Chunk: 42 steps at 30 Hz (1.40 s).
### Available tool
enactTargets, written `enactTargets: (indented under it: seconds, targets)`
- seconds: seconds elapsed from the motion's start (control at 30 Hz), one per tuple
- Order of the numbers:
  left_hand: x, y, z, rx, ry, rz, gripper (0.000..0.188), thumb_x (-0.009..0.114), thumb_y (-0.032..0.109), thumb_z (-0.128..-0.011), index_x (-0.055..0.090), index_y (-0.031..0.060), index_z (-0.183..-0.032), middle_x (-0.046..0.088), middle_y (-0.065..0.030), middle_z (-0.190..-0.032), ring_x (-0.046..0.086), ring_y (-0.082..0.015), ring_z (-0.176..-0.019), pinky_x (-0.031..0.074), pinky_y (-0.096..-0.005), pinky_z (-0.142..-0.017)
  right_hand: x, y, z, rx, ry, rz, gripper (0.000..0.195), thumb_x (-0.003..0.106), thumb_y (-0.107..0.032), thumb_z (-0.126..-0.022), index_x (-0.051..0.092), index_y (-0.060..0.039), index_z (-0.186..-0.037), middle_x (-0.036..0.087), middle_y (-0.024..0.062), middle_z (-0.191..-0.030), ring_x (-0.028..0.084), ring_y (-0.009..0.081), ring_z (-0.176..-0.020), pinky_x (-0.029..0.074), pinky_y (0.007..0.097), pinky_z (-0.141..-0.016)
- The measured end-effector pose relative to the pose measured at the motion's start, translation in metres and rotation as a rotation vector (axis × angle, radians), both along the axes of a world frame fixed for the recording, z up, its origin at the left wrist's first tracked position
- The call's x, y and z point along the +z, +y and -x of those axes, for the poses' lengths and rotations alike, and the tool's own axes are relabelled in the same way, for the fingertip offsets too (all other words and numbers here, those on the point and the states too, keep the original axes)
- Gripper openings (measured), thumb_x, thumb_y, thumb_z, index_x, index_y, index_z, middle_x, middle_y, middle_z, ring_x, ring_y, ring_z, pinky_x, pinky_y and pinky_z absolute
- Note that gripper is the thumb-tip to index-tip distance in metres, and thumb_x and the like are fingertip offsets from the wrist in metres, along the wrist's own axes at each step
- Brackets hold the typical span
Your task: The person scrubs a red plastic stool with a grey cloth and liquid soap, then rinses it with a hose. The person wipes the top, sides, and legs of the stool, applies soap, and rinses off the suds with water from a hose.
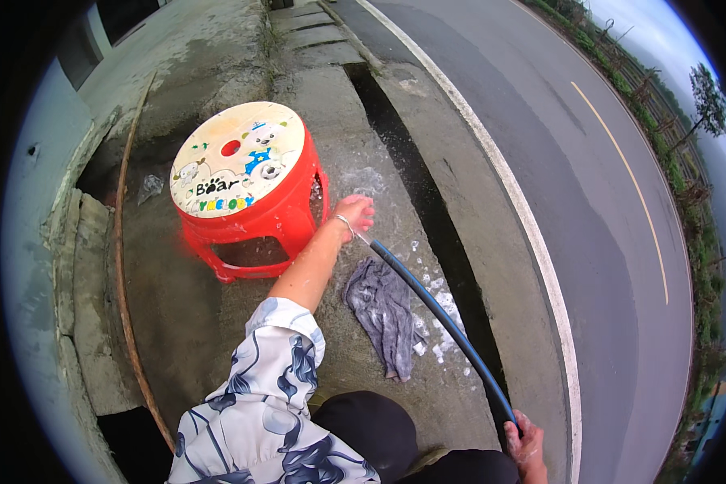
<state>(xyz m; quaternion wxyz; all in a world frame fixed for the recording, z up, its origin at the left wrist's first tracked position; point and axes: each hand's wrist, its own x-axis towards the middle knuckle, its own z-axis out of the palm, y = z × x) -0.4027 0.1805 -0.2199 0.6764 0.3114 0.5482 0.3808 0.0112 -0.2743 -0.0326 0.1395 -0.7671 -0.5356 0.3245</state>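
Observation:
My right hand (527,446), wet with suds, grips a dark hose (441,314) with a blue stripe at the lower right. Water leaves the hose's far end and strikes my outstretched left hand (356,213). No object shows in that left hand; its fingers are loosely bent and slightly apart, and a bracelet (341,219) circles the wrist. Just left of it stands a red plastic stool (248,242), upright, its cream round seat (218,157) printed with cartoon animals. Below the hose's mouth, a wet grey cloth (382,314) lies crumpled on the concrete with some foam on it.
A narrow drain slot (423,175) runs along the concrete (454,151), beside the white-lined road (587,199). Soap foam (451,311) spots the ground near the cloth. On the left lie a long wooden pole (121,242) and a clear plastic scrap (150,188), near a wall (42,181).

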Motion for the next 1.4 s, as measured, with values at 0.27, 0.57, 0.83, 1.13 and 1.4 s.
enactTargets:
  seconds: [0.27, 0.57, 0.83, 1.13, 1.4]
  targets:
    - [0.068, -0.141, 0.072, -0.365, 0.055, 0.136, 0.035, 0.054, 0.038, -0.101, 0.059, 0.0117, -0.123, 0.066, -0.0070, -0.106, 0.069, -0.0210, -0.092, 0.055, -0.0331, -0.066, -0.024, 0.001, -0.024, 0.082, 0.186, -0.092, 0.035, 0.060, -0.029, -0.097, 0.063, -0.0021, -0.119, 0.067, 0.0153, -0.090, 0.062, 0.0248, -0.086, 0.051, 0.0373, -0.077]
    - [0.102, -0.153, 0.106, 0.505, 0.371, -0.027, 0.064, 0.067, 0.052, -0.086, 0.052, 0.0084, -0.130, 0.056, -0.0132, -0.130, 0.058, -0.0243, -0.111, 0.050, -0.0408, -0.079, -0.010, 0.008, -0.053, 0.182, 0.306, -0.064, 0.032, 0.061, -0.028, -0.096, 0.063, -0.0018, -0.114, 0.061, 0.0076, -0.079, 0.054, 0.0137, -0.075, 0.048, 0.0313, -0.071]
    - [0.107, -0.097, 0.022, 0.783, -0.262, -0.198, 0.096, 0.062, 0.066, -0.086, 0.019, 0.0149, -0.155, 0.008, -0.0153, -0.165, 0.015, -0.0318, -0.150, 0.038, -0.0562, -0.105, 0.010, -0.002, -0.055, 0.191, 0.312, -0.035, 0.035, 0.066, -0.027, -0.094, 0.062, -0.0039, -0.120, 0.061, 0.0075, -0.077, 0.053, 0.0135, -0.070, 0.048, 0.0302, -0.066]
    - [0.108, -0.062, -0.021, 0.500, -0.345, -0.202, 0.101, 0.046, 0.071, -0.090, -0.004, 0.0150, -0.159, -0.006, -0.0105, -0.167, -0.005, -0.0243, -0.154, 0.023, -0.0615, -0.115, -0.002, 0.000, -0.043, 0.213, 0.217, -0.036, 0.033, 0.066, -0.024, -0.094, 0.062, -0.0049, -0.120, 0.066, 0.0253, -0.084, 0.065, 0.0466, -0.082, 0.053, 0.0416, -0.069]
    - [0.120, -0.081, -0.014, 0.518, -0.359, -0.183, 0.106, 0.049, 0.070, -0.090, -0.006, 0.0103, -0.158, -0.005, -0.0128, -0.167, -0.001, -0.0253, -0.154, 0.018, -0.0578, -0.117, -0.049, -0.005, -0.069, 0.160, -0.025, -0.102, 0.030, 0.067, -0.025, -0.091, 0.064, -0.0051, -0.115, 0.065, 0.0273, -0.081, 0.065, 0.0462, -0.079, 0.053, 0.0483, -0.067]
